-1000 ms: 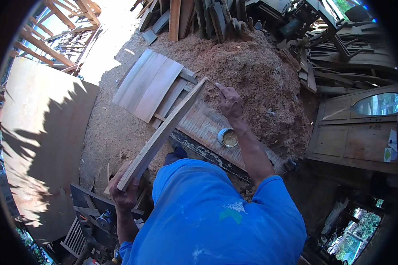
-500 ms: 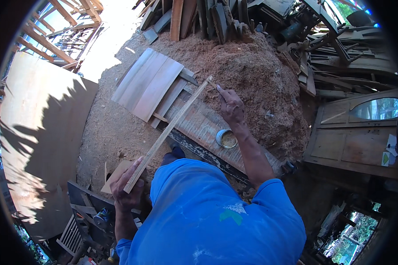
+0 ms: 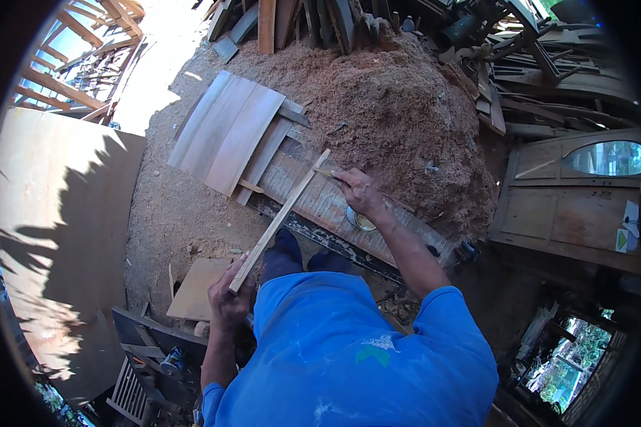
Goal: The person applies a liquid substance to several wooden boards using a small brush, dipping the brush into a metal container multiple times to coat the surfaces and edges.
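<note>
A long, narrow wooden strip (image 3: pixel 281 219) slants up and to the right in front of me. My left hand (image 3: pixel 228 293) is closed round its near end. With my right hand (image 3: pixel 361 193) I pinch a thin stick (image 3: pixel 323 172), whose tip meets the strip just below its far end. Under my right wrist, partly covered by it, a small round can (image 3: pixel 360 219) with tan contents stands on a worn wooden bench (image 3: pixel 308 208). Several pale boards (image 3: pixel 228 132) lie side by side across the bench's far left end.
Beyond the bench rises a sawdust heap (image 3: pixel 406 114), with scrap wood (image 3: pixel 327 25) behind it. A large plywood sheet (image 3: pixel 96 220) is on the left, a wooden door (image 3: pixel 534 203) on the right. By my left forearm are a small board (image 3: pixel 194 292) and a dark panel (image 3: pixel 139 331).
My right hand has moved down and left, bringing the stick from the strip's far tip to a little below it. The left hand and strip have shifted slightly right in the picture.
</note>
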The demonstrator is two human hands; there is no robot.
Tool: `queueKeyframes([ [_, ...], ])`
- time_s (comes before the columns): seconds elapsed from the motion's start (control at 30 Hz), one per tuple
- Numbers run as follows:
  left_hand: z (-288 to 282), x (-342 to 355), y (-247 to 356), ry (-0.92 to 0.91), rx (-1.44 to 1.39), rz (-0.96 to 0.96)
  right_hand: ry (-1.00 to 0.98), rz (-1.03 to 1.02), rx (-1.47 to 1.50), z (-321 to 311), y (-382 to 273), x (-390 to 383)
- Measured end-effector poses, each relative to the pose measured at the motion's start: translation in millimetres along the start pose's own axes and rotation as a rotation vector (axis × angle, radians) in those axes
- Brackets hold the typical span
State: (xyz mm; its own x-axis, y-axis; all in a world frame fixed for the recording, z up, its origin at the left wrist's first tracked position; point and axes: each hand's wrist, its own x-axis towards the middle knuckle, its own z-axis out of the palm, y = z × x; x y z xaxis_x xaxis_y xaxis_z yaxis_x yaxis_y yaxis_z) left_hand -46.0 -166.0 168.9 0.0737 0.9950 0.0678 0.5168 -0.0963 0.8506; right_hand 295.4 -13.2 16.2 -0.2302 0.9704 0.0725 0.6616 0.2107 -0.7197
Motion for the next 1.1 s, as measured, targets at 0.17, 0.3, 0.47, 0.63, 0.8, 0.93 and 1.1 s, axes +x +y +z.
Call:
queueKeyframes([
  [0.17, 31.0, 20.9, -59.0, -0.032, -0.028, 0.061, 0.115, 0.235, 0.043, 49.5, 64.1, 19.2],
  [0.3, 52.1, 48.5, -90.0, -0.130, -0.023, 0.105, 0.118, 0.272, -0.183, 84.4, 128.5, 37.2],
  [0.47, 65.3, 60.2, -123.7, -0.170, -0.025, 0.067, 0.066, 0.252, -0.306, 127.9, 164.6, 43.5],
  [0.63, 64.3, 59.7, -134.3, -0.219, -0.066, -0.040, 0.037, 0.354, -0.359, 143.0, 187.1, 45.6],
  [0.8, 65.2, 70.3, -125.4, -0.199, -0.013, -0.001, 0.217, 0.549, -0.196, 124.2, 192.9, 45.0],
  [0.93, 56.0, 77.7, -123.4, -0.238, -0.004, -0.090, 0.114, 0.460, -0.083, 111.5, 183.2, 55.9],
  [1.1, 57.4, 80.0, -127.6, -0.231, -0.003, -0.049, 0.035, 0.246, -0.078, 116.5, 202.4, 60.6],
])
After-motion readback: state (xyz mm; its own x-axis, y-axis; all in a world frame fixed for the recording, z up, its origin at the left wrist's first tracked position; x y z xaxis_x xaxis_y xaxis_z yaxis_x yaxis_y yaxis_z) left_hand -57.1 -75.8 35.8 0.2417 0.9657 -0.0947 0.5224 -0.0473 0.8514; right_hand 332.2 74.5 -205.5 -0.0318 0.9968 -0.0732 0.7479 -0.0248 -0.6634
